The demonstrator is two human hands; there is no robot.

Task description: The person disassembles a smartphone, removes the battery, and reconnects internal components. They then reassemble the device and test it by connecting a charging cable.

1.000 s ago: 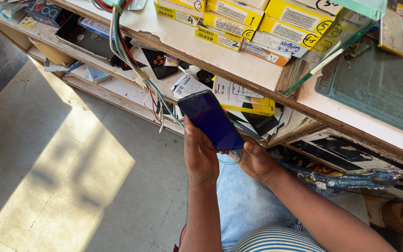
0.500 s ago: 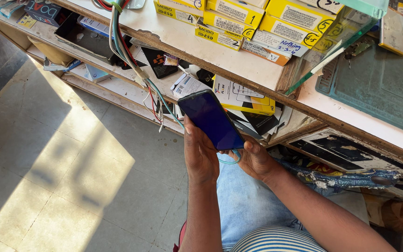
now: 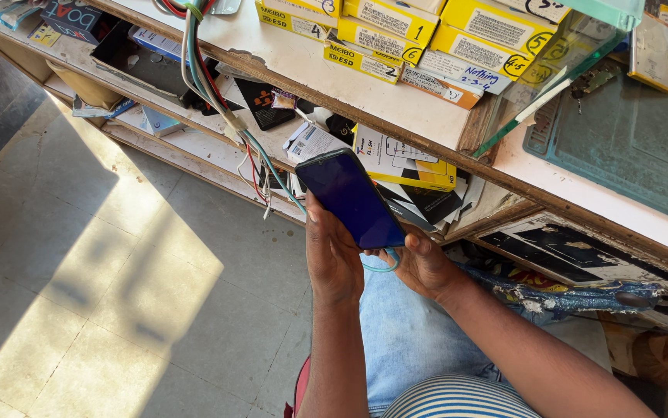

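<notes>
Dark smartphone (image 3: 352,200) in both hands, left (image 3: 334,259) and right (image 3: 424,265), below stacked yellow boxes (image 3: 419,39).

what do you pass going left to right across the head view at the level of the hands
sunlit tiled floor → left hand → dark blue-screened smartphone → right hand → crumpled blue plastic wrap

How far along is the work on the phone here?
Done: a teal cable looks plugged in at the smartphone's lower end. In hand: left hand and right hand hold it. Left: the screen is dark blue, showing nothing readable.
</notes>
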